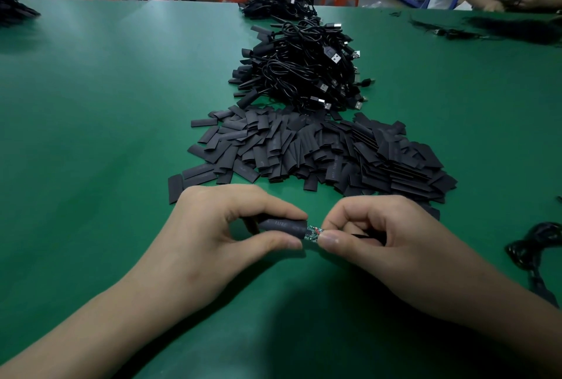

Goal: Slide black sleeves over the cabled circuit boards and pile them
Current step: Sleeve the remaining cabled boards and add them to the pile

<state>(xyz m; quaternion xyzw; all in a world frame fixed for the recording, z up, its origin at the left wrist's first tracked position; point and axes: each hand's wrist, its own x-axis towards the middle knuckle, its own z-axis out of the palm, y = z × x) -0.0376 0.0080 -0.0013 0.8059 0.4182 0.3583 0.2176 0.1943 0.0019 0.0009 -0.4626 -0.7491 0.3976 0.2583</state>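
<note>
- Found left grip (219, 226) pinched on the black sleeve (281, 225), thumb on the near side and forefinger on the far side, low over the bench (106, 105) at 6 o'clock.
- Found right grip (380, 235) pinched on the cable end of the circuit board (313, 232); board partly inside the sleeve mouth, bare portion exposed toward 3 o'clock.
- Judged first risk: board edges or solder joints snagging on the sleeve mouth, caused by skewed entry.
- Judged second risk: strain at the thin cable (362, 235) joint, caused by pushing on the wire instead of the board.
- Judged third risk: sleeve bore flattened shut, caused by excess pinch pressure from the left grip.
- Noted loose sleeve heap (319, 150) at 12 o'clock, just beyond both grips, and finished pile (304, 68) farther along 12 o'clock; mixing of bare and sleeved pieces possible through a short toss.
</note>
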